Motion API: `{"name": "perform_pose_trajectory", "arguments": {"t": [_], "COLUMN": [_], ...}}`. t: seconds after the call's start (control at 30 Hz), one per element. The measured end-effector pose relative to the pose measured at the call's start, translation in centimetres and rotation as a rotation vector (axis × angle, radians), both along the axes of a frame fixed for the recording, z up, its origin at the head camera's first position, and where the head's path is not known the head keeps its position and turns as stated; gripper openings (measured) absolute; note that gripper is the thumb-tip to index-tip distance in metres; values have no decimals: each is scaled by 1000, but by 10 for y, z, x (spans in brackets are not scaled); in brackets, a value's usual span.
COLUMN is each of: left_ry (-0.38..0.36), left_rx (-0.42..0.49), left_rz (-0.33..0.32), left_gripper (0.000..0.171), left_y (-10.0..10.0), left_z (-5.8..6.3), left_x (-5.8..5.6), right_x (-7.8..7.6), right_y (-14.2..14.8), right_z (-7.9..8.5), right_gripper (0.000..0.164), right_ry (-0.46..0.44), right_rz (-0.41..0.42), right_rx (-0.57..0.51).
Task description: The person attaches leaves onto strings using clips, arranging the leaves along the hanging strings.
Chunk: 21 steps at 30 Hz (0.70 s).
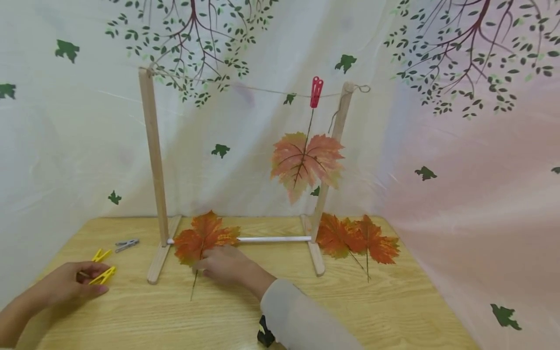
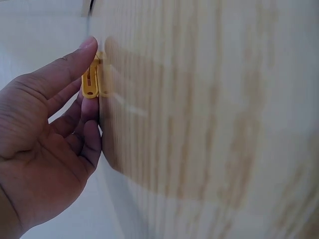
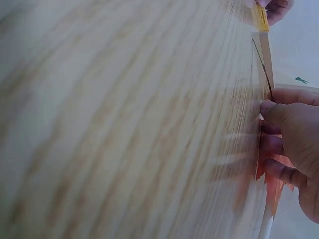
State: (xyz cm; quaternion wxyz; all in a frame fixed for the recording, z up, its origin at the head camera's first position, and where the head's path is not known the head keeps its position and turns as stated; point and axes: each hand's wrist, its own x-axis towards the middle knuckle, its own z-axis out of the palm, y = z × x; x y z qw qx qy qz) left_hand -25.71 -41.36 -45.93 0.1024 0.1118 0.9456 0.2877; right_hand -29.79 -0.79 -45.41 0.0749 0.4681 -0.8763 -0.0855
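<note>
My left hand pinches a yellow clothespin at near left; my right hand grasps the stem of an orange maple leaf, just right of the left wooden post.

The head camera is looking forward and down over the table; both wrist cameras are facing low and close along it. All views are sharing the left hand.

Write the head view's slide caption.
Left hand around a yellow clothespin, right hand on a maple leaf; a red clothespin hangs another leaf from twine.
</note>
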Motion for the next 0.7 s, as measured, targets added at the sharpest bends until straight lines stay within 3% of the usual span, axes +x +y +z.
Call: {"name": "perform_pose_trajectory", "arguments": {"t": [0.23,0.53,0.7], "left_ry": [41,33,54], "left_rx": [-11,-19,-56], "left_rz": [31,56,63], "left_gripper": [62,64,54], "left_y": [-1,1,5], "left_z": [-6,-5,-2], "left_x": [0,-1,-1], "right_x": [-2,-3,0], "right_y": [0,2,7], "right_z": [0,-1,2], "right_gripper": [15,14,17], "right_ry": [0,24,14], "right_rz": [35,44,71], "right_rx": [-53,-24,-65]}}
